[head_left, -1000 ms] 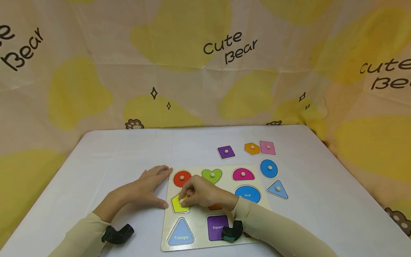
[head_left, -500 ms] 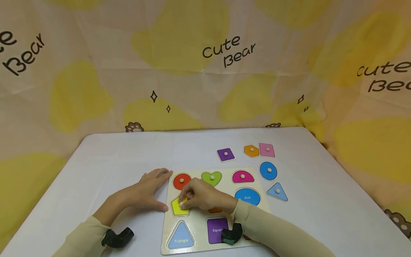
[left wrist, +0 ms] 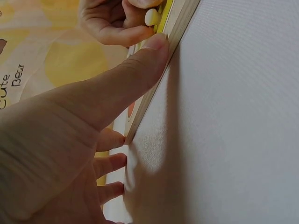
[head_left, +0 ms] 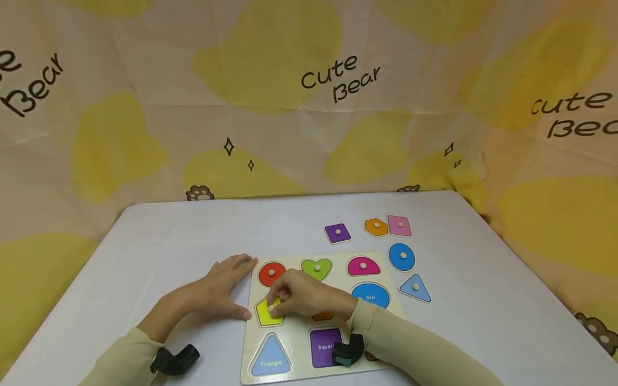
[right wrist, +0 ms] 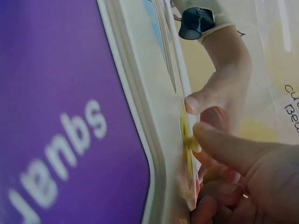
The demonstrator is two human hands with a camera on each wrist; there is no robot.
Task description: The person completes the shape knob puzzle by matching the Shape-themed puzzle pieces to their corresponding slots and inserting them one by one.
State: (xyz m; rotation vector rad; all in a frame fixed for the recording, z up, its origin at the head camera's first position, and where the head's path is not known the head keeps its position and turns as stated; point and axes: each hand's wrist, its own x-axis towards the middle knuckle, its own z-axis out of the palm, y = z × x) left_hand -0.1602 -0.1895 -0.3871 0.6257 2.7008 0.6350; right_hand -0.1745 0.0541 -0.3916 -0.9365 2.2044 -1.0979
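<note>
My right hand is over the left part of a cream shape-puzzle board. Its thumb and index finger pinch the small knob of a yellow pentagon puzzle piece, which lies in line with its outline on the board. Along the board's left edge rests my left hand, fingers spread, thumb against the rim. The left wrist view shows that thumb on the wooden edge, close to the yellow piece. A red circle, green heart and magenta half-circle sit in the top row with their knobs up.
Right of and behind the board lie loose knobbed pieces: a purple one, an orange hexagon, a pink one, a blue oval and a light-blue triangle. Printed Triangle, Square and Oval recesses show.
The head view has shifted slightly. Both hands keep their places at the board, the right one still pinching the yellow pentagon's knob.
</note>
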